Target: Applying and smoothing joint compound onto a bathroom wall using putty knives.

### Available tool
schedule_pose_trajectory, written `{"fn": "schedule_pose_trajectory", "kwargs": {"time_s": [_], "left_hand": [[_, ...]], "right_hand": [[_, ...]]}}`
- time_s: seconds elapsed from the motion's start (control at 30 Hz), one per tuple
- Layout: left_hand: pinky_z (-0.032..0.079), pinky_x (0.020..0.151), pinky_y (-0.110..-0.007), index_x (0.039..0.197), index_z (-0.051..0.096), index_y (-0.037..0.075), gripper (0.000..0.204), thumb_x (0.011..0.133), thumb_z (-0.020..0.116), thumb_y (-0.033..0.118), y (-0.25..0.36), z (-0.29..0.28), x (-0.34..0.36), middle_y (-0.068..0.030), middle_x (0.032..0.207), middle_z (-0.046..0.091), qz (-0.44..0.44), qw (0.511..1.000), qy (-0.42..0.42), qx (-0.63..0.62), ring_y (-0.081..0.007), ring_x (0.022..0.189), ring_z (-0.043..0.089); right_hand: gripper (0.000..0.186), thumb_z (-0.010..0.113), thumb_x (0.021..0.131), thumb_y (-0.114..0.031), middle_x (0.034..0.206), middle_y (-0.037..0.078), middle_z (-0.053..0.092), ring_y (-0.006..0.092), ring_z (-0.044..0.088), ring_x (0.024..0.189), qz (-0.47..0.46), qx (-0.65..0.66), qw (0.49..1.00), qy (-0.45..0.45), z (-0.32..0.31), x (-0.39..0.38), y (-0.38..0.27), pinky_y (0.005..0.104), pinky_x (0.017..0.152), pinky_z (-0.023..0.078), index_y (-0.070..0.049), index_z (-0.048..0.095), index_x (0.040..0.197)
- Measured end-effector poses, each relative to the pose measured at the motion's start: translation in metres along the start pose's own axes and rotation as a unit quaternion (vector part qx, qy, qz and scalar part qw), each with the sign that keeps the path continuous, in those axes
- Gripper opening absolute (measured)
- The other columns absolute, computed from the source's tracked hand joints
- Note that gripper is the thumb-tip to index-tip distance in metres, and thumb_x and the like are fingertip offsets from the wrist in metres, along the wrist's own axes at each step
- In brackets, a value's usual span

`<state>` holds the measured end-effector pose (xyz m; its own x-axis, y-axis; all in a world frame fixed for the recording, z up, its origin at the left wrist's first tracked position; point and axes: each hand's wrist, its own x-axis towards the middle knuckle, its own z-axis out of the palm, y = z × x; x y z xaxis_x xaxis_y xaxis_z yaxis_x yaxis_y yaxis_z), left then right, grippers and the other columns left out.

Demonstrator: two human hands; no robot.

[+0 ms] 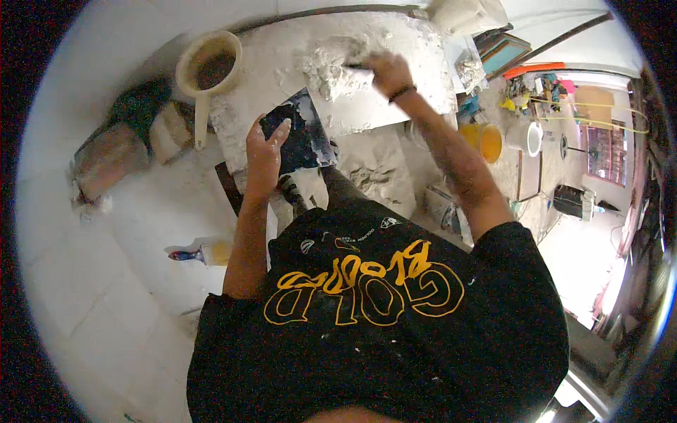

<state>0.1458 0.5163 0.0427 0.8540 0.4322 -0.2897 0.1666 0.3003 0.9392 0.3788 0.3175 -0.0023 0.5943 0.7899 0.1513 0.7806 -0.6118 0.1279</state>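
Note:
My left hand (264,151) grips a dark, flat rectangular plate (302,134) by its near left side, the thumb lying across its face. White smears mark the plate's edges and corners. Farther off and to the right, my right hand (392,75) is closed and somewhat blurred over a board (271,56) coated in white. A short dark piece sticks out from its fingers toward a lumpy heap of white paste or powder (328,76); its kind cannot be made out. The plate stays in front of the board's near edge.
A cream long-handled pan (202,116) stands at the board's left. On the floor lies a paintbrush (190,255) at left. To the right are a yellow bucket (491,143), a white bucket (520,137) and a dark-framed panel (529,176). Sacks (113,161) lie far left.

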Motion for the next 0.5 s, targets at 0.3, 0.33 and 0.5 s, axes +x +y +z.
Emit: {"fn": "schedule_pose_trajectory", "kwargs": {"time_s": [0.3,0.33,0.5], "left_hand": [[0.047,0.072,-0.026,0.099,0.054,-0.005,0.023,0.082,0.058,0.010,-0.028,-0.016,0.015,-0.0083,0.088,0.059,0.041,0.998,0.012,0.047,-0.0141,0.081,0.057],[0.047,0.072,-0.026,0.099,0.054,-0.005,0.023,0.082,0.058,0.010,-0.030,-0.016,0.012,-0.0083,0.088,0.059,0.040,0.998,0.015,0.045,-0.0141,0.081,0.057],[0.046,0.071,-0.029,0.096,0.056,-0.005,0.027,0.081,0.060,0.018,-0.025,-0.018,0.009,-0.0105,0.085,0.060,0.030,0.998,0.029,0.037,-0.0170,0.078,0.057]], "right_hand": [[0.039,0.050,0.067,-0.002,0.105,0.002,0.062,0.0205,0.056,0.101,0.019,-0.064,0.996,-0.056,0.018,-0.008,-0.008,0.0373,0.082,0.047,-0.021,0.064,0.098],[0.039,0.050,0.067,-0.002,0.105,0.002,0.062,0.0205,0.056,0.101,0.015,-0.063,0.996,-0.057,0.018,-0.006,-0.005,0.0373,0.082,0.047,-0.021,0.064,0.098],[0.031,0.052,0.071,-0.006,0.091,0.006,0.061,0.0266,0.061,0.084,-0.066,-0.010,0.993,-0.093,-0.026,0.028,0.012,0.0404,0.072,0.050,-0.018,0.063,0.097]]}}
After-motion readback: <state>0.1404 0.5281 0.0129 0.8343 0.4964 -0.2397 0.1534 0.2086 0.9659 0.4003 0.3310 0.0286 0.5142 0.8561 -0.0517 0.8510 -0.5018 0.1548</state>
